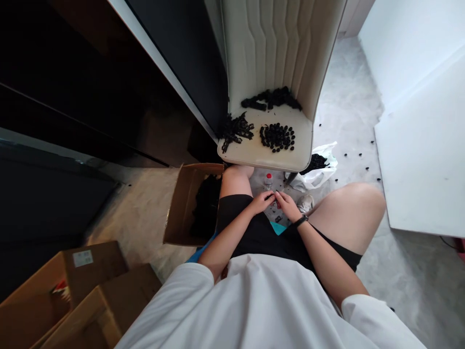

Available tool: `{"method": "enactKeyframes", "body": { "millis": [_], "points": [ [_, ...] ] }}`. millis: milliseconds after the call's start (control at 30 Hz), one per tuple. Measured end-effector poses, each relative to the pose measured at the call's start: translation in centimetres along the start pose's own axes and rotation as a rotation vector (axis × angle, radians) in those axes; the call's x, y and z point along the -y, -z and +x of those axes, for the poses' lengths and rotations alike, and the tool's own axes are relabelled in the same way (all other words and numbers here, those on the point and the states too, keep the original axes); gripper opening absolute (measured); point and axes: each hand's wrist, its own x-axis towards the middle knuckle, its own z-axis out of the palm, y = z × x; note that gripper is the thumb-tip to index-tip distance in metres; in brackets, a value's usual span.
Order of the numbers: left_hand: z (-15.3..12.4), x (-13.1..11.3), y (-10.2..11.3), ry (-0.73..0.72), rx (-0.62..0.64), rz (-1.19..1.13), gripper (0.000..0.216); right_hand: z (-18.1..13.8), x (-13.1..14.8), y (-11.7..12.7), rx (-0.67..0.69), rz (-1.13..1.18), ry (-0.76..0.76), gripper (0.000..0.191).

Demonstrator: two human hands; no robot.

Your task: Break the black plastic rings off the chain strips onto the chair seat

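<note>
My left hand (262,202) and my right hand (288,205) meet in front of my lap, fingertips pinched close together. Between them is a small black piece (275,193), too small to identify and partly hidden by the fingers. Just beyond my hands, on the cream chair's seat (247,157), lies a cluster of small round black pieces (278,137). To its left is a pile of black lattice-like strips (236,130). A heap of black strips (274,98) rests against the backrest.
A cardboard box (178,208) with black material stands by my left knee. Under the chair's right side is a white plastic bag (316,180) of black pieces. A red-capped bottle (269,181) stands on the floor. More cardboard boxes (98,266) are at lower left.
</note>
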Motion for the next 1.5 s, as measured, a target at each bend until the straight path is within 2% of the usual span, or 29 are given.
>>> {"method": "enactKeyframes", "body": {
  "millis": [200,433,500,633,767,900,1300,1400,1500],
  "points": [
    [-0.2,0.1,0.1,0.000,-0.032,0.034,0.043,0.2,0.0,-0.8,-0.006,0.082,-0.036,0.061],
    [-0.2,0.3,0.0,0.034,-0.139,-0.029,0.045,-0.1,1.1,-1.3,-0.092,-0.040,0.076,0.071],
    [-0.3,0.0,0.0,0.013,-0.138,-0.023,0.047,-0.3,1.4,-1.4,-0.085,-0.040,0.067,0.072],
    [-0.5,-0.7,0.1,-0.055,-0.098,0.032,0.053,-0.2,1.2,-1.7,-0.027,0.135,-0.013,0.068],
    [-0.6,-1.0,0.3,-0.081,-0.132,0.025,0.057,-0.2,0.7,-2.0,-0.009,0.307,-0.046,0.060],
    [-0.7,-0.7,0.4,-0.100,-0.171,0.033,0.060,-0.2,0.9,-2.4,-0.011,0.380,-0.026,0.059],
    [-0.6,-0.4,-0.7,-0.056,-0.226,-0.304,0.064,-0.6,2.6,-2.8,0.015,0.517,0.018,0.061],
    [-0.7,-0.5,-0.7,-0.038,-0.248,-0.302,0.066,-0.7,2.5,-2.7,0.022,0.483,0.046,0.061],
    [-0.8,-0.6,-0.2,-0.030,-0.228,-0.215,0.065,-0.6,2.1,-2.5,0.014,0.332,0.056,0.062]
  ]
}}
